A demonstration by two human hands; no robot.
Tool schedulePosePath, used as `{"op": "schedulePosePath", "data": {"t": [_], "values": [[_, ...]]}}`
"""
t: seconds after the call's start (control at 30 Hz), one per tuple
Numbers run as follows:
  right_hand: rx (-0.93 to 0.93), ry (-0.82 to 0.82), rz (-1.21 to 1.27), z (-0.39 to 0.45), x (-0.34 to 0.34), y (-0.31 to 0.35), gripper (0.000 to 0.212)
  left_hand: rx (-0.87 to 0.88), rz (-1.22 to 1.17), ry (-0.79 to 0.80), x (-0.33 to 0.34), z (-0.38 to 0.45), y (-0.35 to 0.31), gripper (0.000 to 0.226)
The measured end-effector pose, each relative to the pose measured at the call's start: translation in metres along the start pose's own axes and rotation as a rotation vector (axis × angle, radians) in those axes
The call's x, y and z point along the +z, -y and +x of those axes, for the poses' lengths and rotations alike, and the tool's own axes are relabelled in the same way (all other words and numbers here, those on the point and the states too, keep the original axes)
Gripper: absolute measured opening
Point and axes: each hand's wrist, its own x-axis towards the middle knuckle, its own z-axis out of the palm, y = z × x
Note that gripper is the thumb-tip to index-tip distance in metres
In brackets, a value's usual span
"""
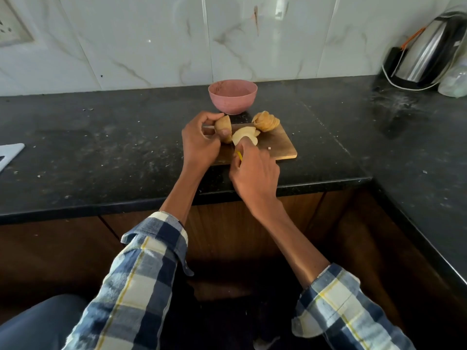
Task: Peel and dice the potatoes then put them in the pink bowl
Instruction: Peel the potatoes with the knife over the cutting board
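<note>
1. The left hand (199,142) grips a brown-skinned potato half (223,128), fingers curled over it and the thumb tip pressed near its cut face. The risk, as I judge it, is the thumb: it sits right where a blade would travel, so a slip could nick it.
2. The right hand (252,173) is closed around a thin yellow-handled tool (239,155), probably a knife or peeler. Its working end is hidden behind the pale cut potato slices (243,137), so I cannot tell where the edge points.
3. The held half still wears its skin, as does the fanned stack of sliced potato (266,120) at 1 o'clock on the rectangular wooden cutting board (283,147). Dicing now would leave peel on the pieces.
4. The round pink plastic bowl (232,96) stands at 12 o'clock, just beyond the board, and looks empty; nothing has been transferred yet. It is close enough that a hurried scoop could knock it.
5. The board overlaps the near part of the speckled black stone counter (101,147), and both forearms reach over the edge; hard pressing could skid it.
6. Loose slices lie under the right hand's fingers and may slide during a cut.
</note>
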Motion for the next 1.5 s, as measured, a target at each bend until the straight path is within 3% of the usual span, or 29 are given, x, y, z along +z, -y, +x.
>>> {"op": "schedulePosePath", "data": {"t": [0.27, 0.53, 1.5], "values": [[0.103, -0.064, 0.185, 0.015, -0.003, -0.010, 0.016, 0.011, 0.011, 0.045, -0.001, 0.001, 0.000, 0.034], [-0.093, -0.240, 0.049, 0.024, -0.015, 0.000, 0.014, 0.019, -0.028, 0.022, -0.003, -0.002, -0.003, 0.033], [-0.091, -0.062, -0.074, 0.046, -0.024, 0.021, 0.017, 0.046, -0.074, 0.017, -0.002, 0.000, 0.002, 0.028]]}}
